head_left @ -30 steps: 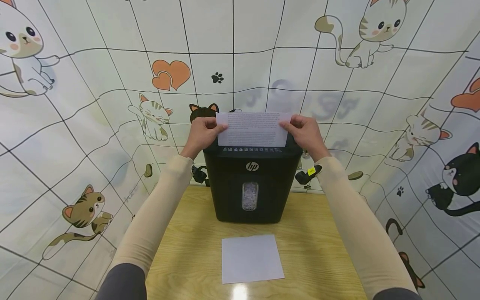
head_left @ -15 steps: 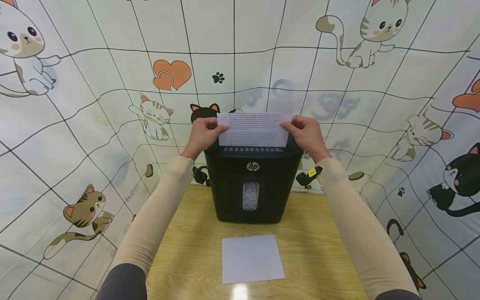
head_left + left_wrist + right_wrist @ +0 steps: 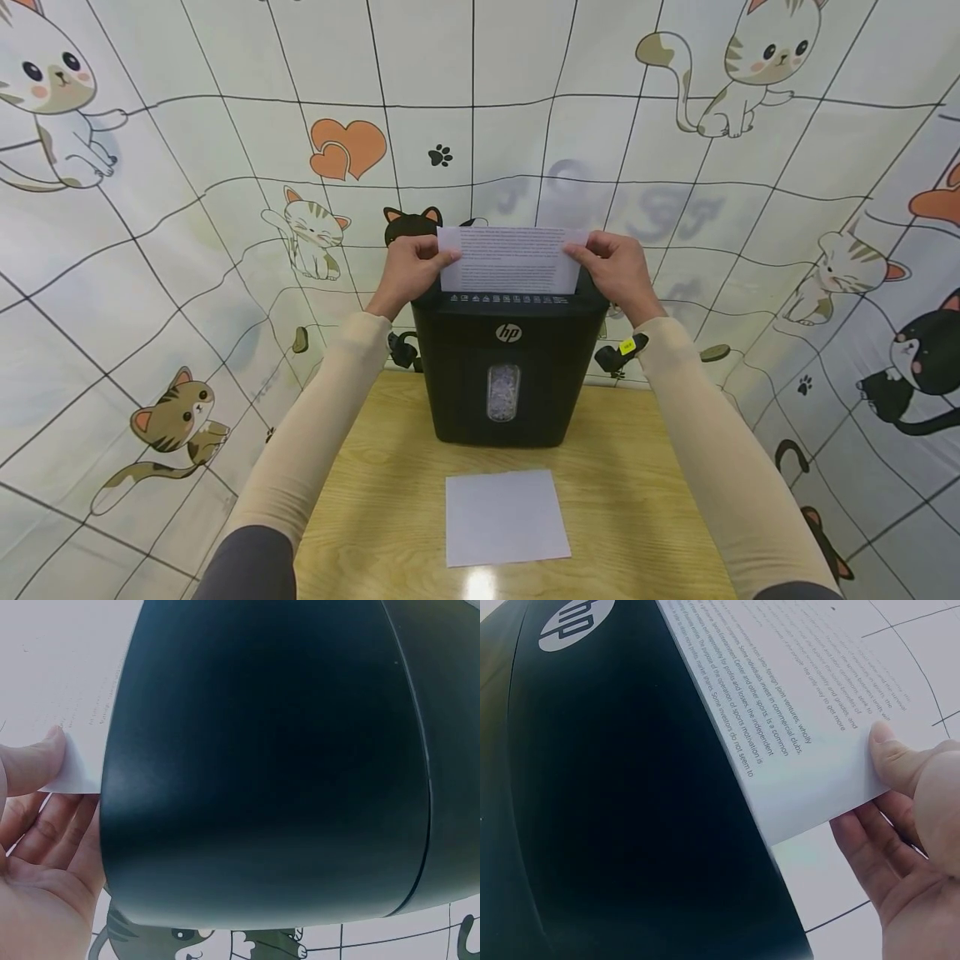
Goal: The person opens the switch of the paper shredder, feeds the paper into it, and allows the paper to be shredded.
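Observation:
A printed sheet of paper (image 3: 510, 262) stands upright at the top of a black HP paper shredder (image 3: 465, 367). My left hand (image 3: 408, 268) pinches its left edge between thumb and fingers. On the right edge, my right hand (image 3: 617, 268) pinches it the same way. In the right wrist view the lower part of the printed sheet (image 3: 795, 735) passes behind the shredder's top edge; whether it sits in the slot is hidden. The left wrist view shows the left thumb (image 3: 34, 765) on the paper's face, with the fingers behind it.
A blank white sheet (image 3: 508, 518) lies on the wooden table (image 3: 375, 500) in front of the shredder. Through the shredder's small window (image 3: 503, 392) pale shreds show. A cat-print curtain (image 3: 510, 142) hangs close behind and on both sides.
The head view shifts slightly, so everything appears a little further right. Both hands keep their hold on the printed sheet, at nearly the same height over the shredder.

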### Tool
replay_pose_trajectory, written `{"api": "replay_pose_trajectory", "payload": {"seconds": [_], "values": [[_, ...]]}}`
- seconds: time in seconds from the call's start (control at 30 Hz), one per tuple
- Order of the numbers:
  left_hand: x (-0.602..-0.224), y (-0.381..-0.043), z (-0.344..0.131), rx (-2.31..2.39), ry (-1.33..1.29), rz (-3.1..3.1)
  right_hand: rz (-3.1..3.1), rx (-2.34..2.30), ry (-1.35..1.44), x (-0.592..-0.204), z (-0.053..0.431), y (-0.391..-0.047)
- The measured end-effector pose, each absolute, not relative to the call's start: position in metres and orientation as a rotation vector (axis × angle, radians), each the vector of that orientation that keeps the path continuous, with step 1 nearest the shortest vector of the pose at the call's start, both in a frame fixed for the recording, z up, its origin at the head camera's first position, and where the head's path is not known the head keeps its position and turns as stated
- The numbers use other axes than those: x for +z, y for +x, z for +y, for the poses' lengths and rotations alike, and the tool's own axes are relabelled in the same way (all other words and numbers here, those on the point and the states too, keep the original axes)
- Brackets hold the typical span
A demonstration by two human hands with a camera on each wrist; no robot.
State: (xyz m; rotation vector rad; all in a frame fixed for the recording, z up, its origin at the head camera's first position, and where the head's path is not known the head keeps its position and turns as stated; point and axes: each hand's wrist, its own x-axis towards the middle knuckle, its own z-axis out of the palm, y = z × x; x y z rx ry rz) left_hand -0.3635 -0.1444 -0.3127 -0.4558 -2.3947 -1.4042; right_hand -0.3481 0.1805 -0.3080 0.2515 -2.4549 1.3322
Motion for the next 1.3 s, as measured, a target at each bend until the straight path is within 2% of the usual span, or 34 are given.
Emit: {"api": "replay_pose_trajectory", "payload": {"seconds": [0.9,1.3], "values": [[-0.322,-0.362,-0.153,-1.315,-0.469,-2.497,-2.519,1.285,0.308,-0.322,0.181,-0.345],[-0.325,-0.351,-0.154,-1.343,-0.52,-2.507,-2.647,1.218,0.5,-0.317,0.181,-0.335]]}}
